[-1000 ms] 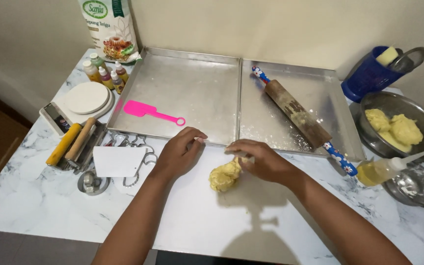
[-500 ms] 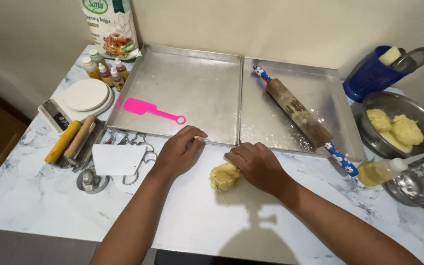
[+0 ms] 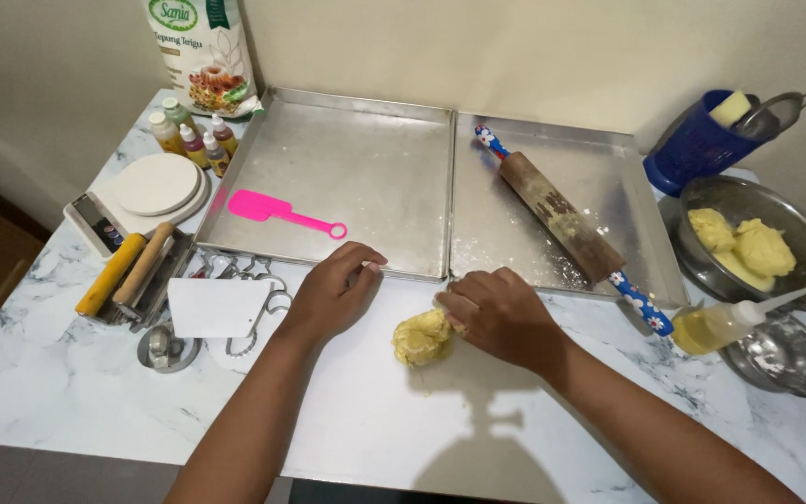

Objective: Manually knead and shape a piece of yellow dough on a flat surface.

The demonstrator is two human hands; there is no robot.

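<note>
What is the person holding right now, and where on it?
The right hand grips the yellow dough lump at its right side, fingers curled over it. The left hand holds nothing; it rests flat on the white mat.

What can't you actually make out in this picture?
- Right side of the yellow dough lump, head view: covered by the right hand.
- Left hand palm: faces down on the white mat.
- Cookie cutters: partly under the white scraper.
- Flour bag: top cut off by the frame.
</note>
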